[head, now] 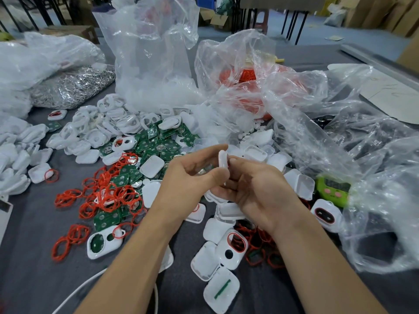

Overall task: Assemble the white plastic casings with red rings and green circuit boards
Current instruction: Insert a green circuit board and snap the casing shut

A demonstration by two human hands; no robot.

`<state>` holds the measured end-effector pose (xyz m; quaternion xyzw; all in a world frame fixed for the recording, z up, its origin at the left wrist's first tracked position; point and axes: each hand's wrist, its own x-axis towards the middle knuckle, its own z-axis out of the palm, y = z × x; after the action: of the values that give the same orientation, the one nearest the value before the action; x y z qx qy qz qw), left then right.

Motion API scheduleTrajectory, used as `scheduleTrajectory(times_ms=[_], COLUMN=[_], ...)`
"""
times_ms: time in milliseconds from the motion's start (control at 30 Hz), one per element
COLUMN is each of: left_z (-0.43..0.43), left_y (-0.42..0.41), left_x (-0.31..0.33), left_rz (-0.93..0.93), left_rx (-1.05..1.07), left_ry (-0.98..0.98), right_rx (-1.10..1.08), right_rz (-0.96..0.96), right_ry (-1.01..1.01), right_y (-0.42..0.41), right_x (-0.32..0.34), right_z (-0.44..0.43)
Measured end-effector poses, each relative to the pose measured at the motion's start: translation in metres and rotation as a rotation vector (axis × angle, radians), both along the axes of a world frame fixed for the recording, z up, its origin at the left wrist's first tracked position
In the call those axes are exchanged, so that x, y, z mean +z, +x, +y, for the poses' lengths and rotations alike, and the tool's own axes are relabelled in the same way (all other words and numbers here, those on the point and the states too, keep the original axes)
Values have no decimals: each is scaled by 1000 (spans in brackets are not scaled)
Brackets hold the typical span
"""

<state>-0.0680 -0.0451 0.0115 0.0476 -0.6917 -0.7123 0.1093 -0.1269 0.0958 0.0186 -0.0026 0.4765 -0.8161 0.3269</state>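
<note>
A grey worktop (pixel 34 257) carries crumpled clear plastic bags (pixel 374 177) along its right side and back. At far left lies a bag of small silver metal pieces (pixel 72 87). A lime-green timer (pixel 332 192) with pink buttons sits partly under plastic. A white cable (pixel 77 291) curls near the front edge — cardboard boxes (pixel 374 14) stand behind.

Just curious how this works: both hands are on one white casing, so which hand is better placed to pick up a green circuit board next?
Probably the left hand: the green circuit boards lie on its side, while the right hand would cross over. Both grip the white casing.
</note>
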Motion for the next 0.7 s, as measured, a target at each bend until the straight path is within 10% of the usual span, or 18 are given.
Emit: scheduleTrajectory(times_ms=[267,700], left_z=[3,0], left_y=[2,3], left_x=[-3,-1], left_rz=[69,161], left_rx=[187,183], left_ry=[-397,-378], right_rx=[165,289], right_rz=[126,117], right_ry=[43,-77], right_y=[3,-9], right_x=[-2,-4], right_z=[1,15])
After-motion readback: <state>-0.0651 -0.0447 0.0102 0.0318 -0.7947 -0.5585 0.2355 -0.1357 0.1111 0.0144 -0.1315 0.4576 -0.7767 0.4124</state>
